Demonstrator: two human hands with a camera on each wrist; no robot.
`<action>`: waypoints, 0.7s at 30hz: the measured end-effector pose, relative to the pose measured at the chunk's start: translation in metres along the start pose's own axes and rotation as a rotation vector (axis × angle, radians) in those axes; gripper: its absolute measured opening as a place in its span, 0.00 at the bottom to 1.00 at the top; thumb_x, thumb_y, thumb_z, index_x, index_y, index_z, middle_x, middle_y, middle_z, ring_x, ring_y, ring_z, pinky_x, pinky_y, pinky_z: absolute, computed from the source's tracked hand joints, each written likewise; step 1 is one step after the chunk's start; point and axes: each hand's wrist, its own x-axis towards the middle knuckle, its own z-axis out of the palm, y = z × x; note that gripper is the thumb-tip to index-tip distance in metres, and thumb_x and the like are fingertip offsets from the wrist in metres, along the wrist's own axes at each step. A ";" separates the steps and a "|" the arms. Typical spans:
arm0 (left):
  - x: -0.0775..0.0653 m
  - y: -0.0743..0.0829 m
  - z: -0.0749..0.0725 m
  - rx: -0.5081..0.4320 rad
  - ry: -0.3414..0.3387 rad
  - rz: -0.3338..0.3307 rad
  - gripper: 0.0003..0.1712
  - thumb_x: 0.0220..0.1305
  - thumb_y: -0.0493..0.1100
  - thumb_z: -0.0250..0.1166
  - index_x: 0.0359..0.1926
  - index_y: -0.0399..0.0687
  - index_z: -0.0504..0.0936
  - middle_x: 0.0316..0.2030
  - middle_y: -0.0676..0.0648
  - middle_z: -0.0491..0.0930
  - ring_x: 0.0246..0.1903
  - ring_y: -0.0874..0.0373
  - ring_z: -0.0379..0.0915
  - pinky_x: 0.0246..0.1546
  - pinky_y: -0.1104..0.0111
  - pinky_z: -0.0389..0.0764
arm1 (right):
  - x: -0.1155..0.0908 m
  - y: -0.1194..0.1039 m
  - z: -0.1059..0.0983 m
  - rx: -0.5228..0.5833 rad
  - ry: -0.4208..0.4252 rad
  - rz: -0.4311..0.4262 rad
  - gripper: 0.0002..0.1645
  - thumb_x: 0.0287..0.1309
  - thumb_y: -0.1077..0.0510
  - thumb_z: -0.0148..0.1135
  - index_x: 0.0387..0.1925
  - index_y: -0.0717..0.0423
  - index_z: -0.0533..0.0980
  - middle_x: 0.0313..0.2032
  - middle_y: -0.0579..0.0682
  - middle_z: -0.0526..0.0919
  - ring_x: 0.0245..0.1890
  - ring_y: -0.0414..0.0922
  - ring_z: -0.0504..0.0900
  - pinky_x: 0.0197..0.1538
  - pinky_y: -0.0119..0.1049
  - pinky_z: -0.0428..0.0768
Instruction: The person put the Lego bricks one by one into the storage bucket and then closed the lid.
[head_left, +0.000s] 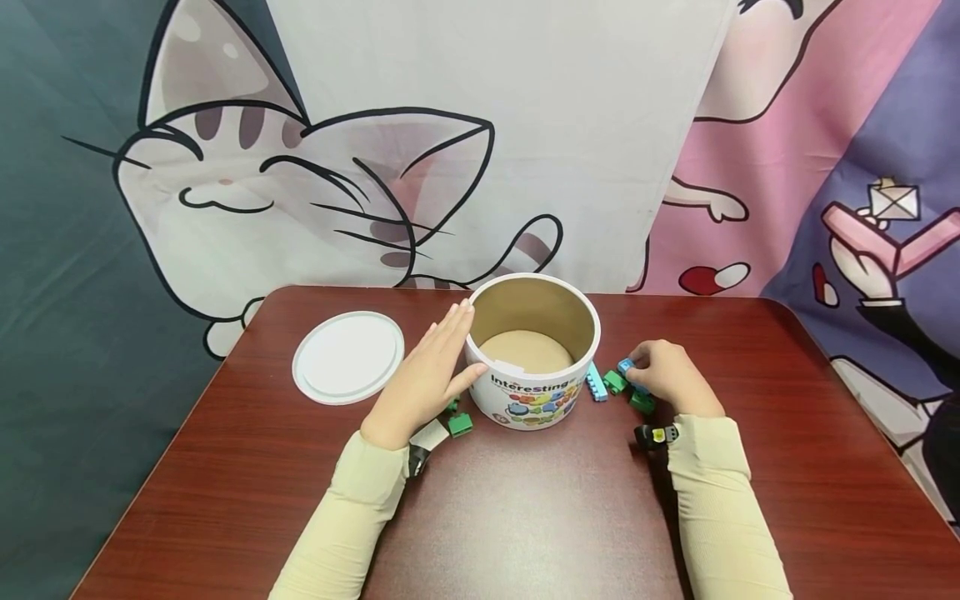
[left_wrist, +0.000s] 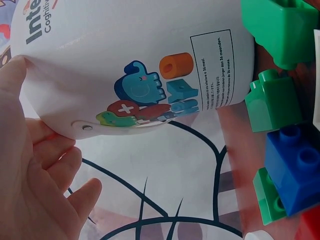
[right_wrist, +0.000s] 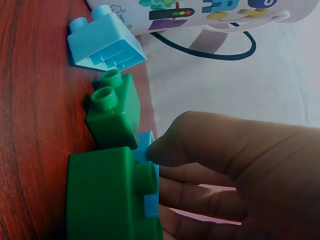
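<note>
A white round bucket (head_left: pixel 532 400) with "Interesting" printed on its side stands uncovered, and its visible inside holds nothing. My left hand (head_left: pixel 431 367) rests against the bucket's left side with fingers straight. To the bucket's right, my right hand (head_left: pixel 671 375) pinches a blue building block (head_left: pixel 626 366) between thumb and fingers. Beside that hand lie two green blocks (right_wrist: pixel 115 110) and a light blue block (right_wrist: pixel 105 42). Left of the bucket, the left wrist view has several green blocks (left_wrist: pixel 275 102) and a dark blue block (left_wrist: pixel 295 167), partly hidden from above by my left arm.
The bucket's white lid (head_left: pixel 348 358) lies flat on the table (head_left: pixel 525 517) at the left. A red block (left_wrist: pixel 310 227) shows at the edge of the left wrist view. Cartoon-printed cloth (head_left: pixel 525 100) hangs behind the table's far edge.
</note>
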 end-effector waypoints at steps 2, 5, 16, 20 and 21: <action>0.000 0.000 0.000 -0.001 0.001 0.001 0.44 0.74 0.57 0.59 0.78 0.37 0.54 0.79 0.43 0.50 0.79 0.53 0.41 0.76 0.52 0.51 | 0.000 -0.001 0.000 0.005 0.008 0.003 0.16 0.58 0.62 0.67 0.42 0.74 0.81 0.35 0.63 0.86 0.34 0.54 0.83 0.40 0.49 0.85; 0.000 -0.001 0.001 -0.001 0.006 0.005 0.44 0.74 0.57 0.59 0.79 0.37 0.54 0.79 0.43 0.50 0.79 0.53 0.42 0.76 0.52 0.51 | -0.001 -0.002 -0.001 0.010 0.033 -0.003 0.16 0.59 0.61 0.67 0.42 0.73 0.81 0.34 0.63 0.86 0.33 0.53 0.83 0.39 0.49 0.85; 0.000 0.000 0.000 0.007 -0.001 0.003 0.44 0.74 0.57 0.59 0.79 0.38 0.53 0.79 0.43 0.50 0.79 0.53 0.41 0.76 0.52 0.50 | -0.008 -0.019 -0.016 0.057 0.168 -0.065 0.14 0.59 0.63 0.65 0.45 0.69 0.82 0.39 0.62 0.86 0.37 0.55 0.84 0.43 0.52 0.84; 0.000 0.000 -0.001 0.020 -0.010 -0.003 0.45 0.74 0.57 0.59 0.79 0.38 0.53 0.79 0.43 0.50 0.79 0.52 0.41 0.77 0.52 0.50 | -0.013 -0.030 -0.022 0.064 0.254 -0.111 0.15 0.58 0.64 0.65 0.46 0.68 0.82 0.40 0.62 0.85 0.37 0.55 0.83 0.44 0.54 0.82; 0.000 0.001 -0.001 0.026 -0.010 -0.003 0.45 0.74 0.57 0.59 0.79 0.38 0.53 0.79 0.43 0.50 0.79 0.52 0.42 0.77 0.52 0.50 | -0.015 -0.033 -0.024 0.065 0.283 -0.122 0.15 0.57 0.64 0.65 0.46 0.67 0.82 0.39 0.62 0.85 0.36 0.55 0.83 0.44 0.53 0.82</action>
